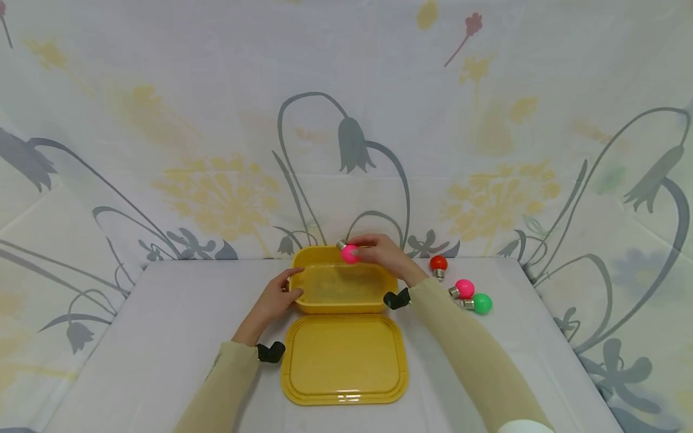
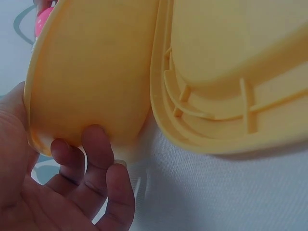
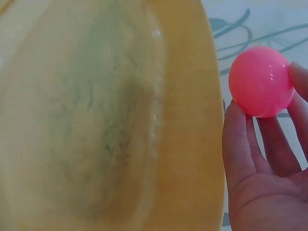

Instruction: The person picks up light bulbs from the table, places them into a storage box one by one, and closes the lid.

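My right hand (image 1: 381,249) pinches a pink light bulb (image 1: 349,254) over the far rim of a yellow plastic box (image 1: 346,308), its metal base pointing up and left. In the right wrist view the bulb's round pink globe (image 3: 260,82) sits between thumb and fingertips, beside the box wall (image 3: 190,120). At the box's left end my left hand (image 1: 276,297) holds the wall, its curled fingers (image 2: 98,144) against the plastic in the left wrist view. The box lid (image 1: 344,361) lies flat on the table just in front of the box.
Right of the box lie a red bulb (image 1: 438,263), another pink bulb (image 1: 464,288) and a green bulb (image 1: 482,303), the last two close together. A white cloth covers the table (image 1: 178,337). Behind it hangs a flower-patterned curtain (image 1: 233,120).
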The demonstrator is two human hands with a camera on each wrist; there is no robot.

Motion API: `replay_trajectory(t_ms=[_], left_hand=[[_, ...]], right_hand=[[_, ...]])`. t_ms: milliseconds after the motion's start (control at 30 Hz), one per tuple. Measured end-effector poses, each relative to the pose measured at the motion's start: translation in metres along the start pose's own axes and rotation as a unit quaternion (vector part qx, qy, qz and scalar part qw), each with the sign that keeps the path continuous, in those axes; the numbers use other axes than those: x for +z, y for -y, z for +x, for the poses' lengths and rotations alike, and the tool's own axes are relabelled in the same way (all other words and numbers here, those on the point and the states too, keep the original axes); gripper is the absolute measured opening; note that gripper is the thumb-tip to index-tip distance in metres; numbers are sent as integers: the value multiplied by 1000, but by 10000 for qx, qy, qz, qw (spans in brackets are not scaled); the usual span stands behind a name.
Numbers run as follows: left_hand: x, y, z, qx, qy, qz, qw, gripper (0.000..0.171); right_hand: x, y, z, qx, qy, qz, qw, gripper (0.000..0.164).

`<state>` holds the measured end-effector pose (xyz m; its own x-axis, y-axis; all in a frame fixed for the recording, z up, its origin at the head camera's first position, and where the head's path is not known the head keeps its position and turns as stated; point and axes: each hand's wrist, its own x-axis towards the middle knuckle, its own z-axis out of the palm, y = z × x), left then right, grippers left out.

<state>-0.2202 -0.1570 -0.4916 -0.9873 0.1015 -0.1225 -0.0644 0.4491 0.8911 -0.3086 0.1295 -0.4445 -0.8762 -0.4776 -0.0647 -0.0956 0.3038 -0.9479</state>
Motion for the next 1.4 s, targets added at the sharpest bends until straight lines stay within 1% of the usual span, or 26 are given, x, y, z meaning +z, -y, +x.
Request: replay_trajectory(t_ms=[167, 467, 700, 767, 967, 1167, 1300, 1400], left_hand=[[1, 1, 0, -7, 0, 36, 10000, 53], [-1, 0, 2, 59, 38, 49, 10000, 52], [0, 2, 4, 116, 25, 41, 9999, 52], [0, 3, 4, 119, 15, 58, 9999, 52], [-1, 4, 3, 71, -2, 69, 10000, 52], [-1, 4, 4, 136, -10, 100, 9999, 52], [-1, 4, 3, 153, -10, 80, 9998, 52], [-1, 5, 4, 104, -2, 50, 9999, 52]], right_hand=[[3, 2, 7, 17, 78, -122, 9999, 32], [8, 6, 22, 67, 246, -72, 9996, 32], [14, 6, 30, -205, 459, -358, 9981, 31], [16, 5, 33, -173, 514, -304, 9981, 31], [23, -2, 37, 124, 621, -133, 9979, 30], [28, -11, 40, 205, 739, -226, 9968, 32], [30, -18, 41, 247, 961, -315, 9946, 35], [31, -21, 41, 340, 1107, -519, 9919, 35]])
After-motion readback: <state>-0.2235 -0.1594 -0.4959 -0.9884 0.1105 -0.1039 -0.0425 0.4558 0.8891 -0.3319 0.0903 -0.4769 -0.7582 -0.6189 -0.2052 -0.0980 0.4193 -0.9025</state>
